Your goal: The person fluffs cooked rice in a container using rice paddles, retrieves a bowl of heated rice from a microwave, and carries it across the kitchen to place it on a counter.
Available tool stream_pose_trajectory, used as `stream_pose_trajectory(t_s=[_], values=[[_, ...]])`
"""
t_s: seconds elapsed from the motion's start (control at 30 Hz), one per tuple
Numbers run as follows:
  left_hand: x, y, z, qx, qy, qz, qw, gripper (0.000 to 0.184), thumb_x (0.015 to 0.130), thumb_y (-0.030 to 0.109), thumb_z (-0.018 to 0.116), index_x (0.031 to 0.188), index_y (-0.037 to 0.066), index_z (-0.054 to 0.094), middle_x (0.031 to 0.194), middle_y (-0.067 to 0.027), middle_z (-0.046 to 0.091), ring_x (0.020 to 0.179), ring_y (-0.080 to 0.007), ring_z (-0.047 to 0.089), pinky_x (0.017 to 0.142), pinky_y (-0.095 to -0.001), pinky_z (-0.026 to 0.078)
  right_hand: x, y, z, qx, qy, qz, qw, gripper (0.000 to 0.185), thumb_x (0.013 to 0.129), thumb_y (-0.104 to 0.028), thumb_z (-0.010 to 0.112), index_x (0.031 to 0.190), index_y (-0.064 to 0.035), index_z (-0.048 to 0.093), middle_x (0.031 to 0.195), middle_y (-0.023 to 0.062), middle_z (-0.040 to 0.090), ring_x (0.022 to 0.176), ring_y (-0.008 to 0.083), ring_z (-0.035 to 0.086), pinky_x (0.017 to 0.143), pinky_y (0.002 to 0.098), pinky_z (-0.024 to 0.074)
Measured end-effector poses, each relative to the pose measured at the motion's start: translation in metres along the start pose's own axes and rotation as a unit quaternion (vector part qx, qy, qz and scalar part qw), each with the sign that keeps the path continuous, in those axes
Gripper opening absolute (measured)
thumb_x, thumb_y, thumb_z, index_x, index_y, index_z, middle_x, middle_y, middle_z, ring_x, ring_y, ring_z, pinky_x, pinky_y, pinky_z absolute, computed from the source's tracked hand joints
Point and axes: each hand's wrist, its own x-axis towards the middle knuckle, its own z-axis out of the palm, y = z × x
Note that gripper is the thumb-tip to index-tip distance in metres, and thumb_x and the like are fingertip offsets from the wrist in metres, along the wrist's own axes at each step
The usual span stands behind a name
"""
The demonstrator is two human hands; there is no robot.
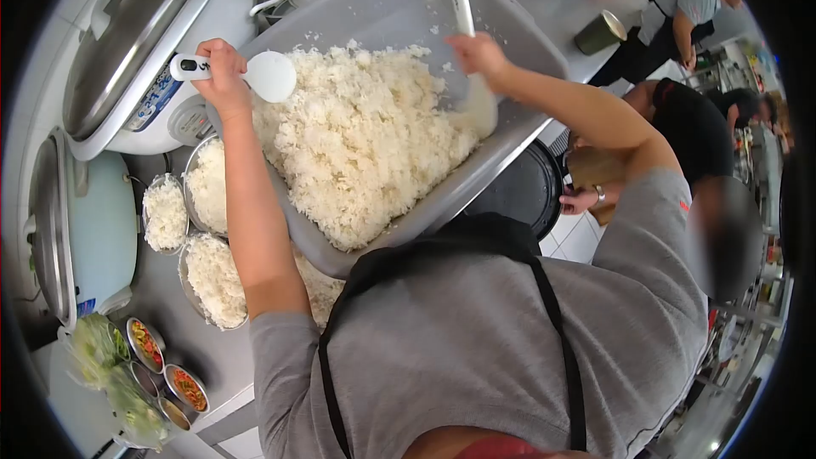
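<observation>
My left hand (223,76) is closed around the handle of a white rice paddle (273,76), whose round blade hovers at the left edge of the rice. In my right hand (481,61) is a second rice paddle (460,2); its handle points up and its blade, smeared by motion, reaches down at the right side of the heap. The cooked white rice (357,132) lies piled in a large grey plastic tub (387,13). Its bottom shows at the upper right, dotted with loose grains.
Left of the tub stand a large rice cooker (161,59), a pale blue cooker (98,221) and several bowls of rice (219,280). Small bowls of chopped vegetables (186,387) sit lower left. A black round lid or tray (518,191) is below right. Other people (684,8) stand at the right.
</observation>
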Motion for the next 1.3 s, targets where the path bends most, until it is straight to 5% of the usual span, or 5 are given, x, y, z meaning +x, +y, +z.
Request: stream_pose_trajectory(t_s=[0.4, 0.7, 0.93, 1.03, 1.3], values=[[0.006, -0.034, 0.009, -0.023, -0.174, -0.194, 0.965, 0.032, 0.085, 0.031, 0.048, 0.061, 0.013, 0.038, 0.05, 0.0052, 0.028, 0.041, -0.0065, 0.023, 0.04, -0.0228, 0.02, -0.038, -0.088, 0.159, -0.017, 0.047, -0.291, 0.955, 0.029, 0.071, -0.031, 0.066, 0.078, -0.0038, 0.059, 0.06, 0.0034, 0.052, 0.057, 0.0106, 0.048, 0.053, 0.0278, 0.0404], [-0.001, -0.032, 0.01, -0.043, -0.152, -0.275, 0.948, 0.035, 0.086, 0.027, 0.047, 0.059, 0.013, 0.031, 0.054, 0.0039, 0.024, 0.047, -0.0079, 0.023, 0.048, -0.0228, 0.024, -0.031, -0.068, 0.165, -0.077, 0.128, -0.306, 0.94, 0.046, 0.069, -0.046, 0.062, 0.079, -0.0014, 0.056, 0.071, 0.0184, 0.056, 0.07, 0.0334, 0.056, 0.064, 0.0384, 0.0432], [-0.021, -0.015, 0.006, -0.022, -0.155, -0.262, 0.952, 0.031, 0.084, 0.024, 0.05, 0.06, 0.01, 0.037, 0.058, 0.0016, 0.03, 0.056, -0.012, 0.034, 0.061, -0.026, 0.033, -0.154, -0.084, 0.166, -0.168, 0.523, -0.468, 0.692, 0.035, 0.071, -0.037, 0.062, 0.08, -0.0038, 0.057, 0.076, 0.0124, 0.057, 0.076, 0.0276, 0.056, 0.073, 0.0357, 0.0408], [-0.023, -0.022, -0.007, 0.058, -0.184, -0.202, 0.96, 0.029, 0.083, 0.026, 0.053, 0.065, 0.006, 0.043, 0.063, -0.0001, 0.039, 0.065, -0.0125, 0.04, 0.067, -0.0268, 0.035, -0.195, -0.045, 0.185, -0.113, 0.196, -0.381, 0.896, 0.023, 0.074, -0.029, 0.059, 0.071, -0.0056, 0.057, 0.069, 0.0068, 0.056, 0.074, 0.0243, 0.054, 0.073, 0.0343, 0.0387], [-0.018, -0.025, -0.051, 0.28, -0.209, -0.184, 0.918, 0.051, 0.077, 0.02, 0.06, 0.121, 0.001, 0.04, 0.116, -0.0132, 0.047, 0.103, -0.0219, 0.045, 0.087, -0.031, 0.035, -0.237, 0.0, 0.224, -0.313, 0.289, -0.446, 0.787, 0.016, 0.071, -0.021, 0.056, 0.062, -0.009, 0.056, 0.061, 0.0041, 0.052, 0.066, 0.0222, 0.051, 0.071, 0.0334, 0.0383]])
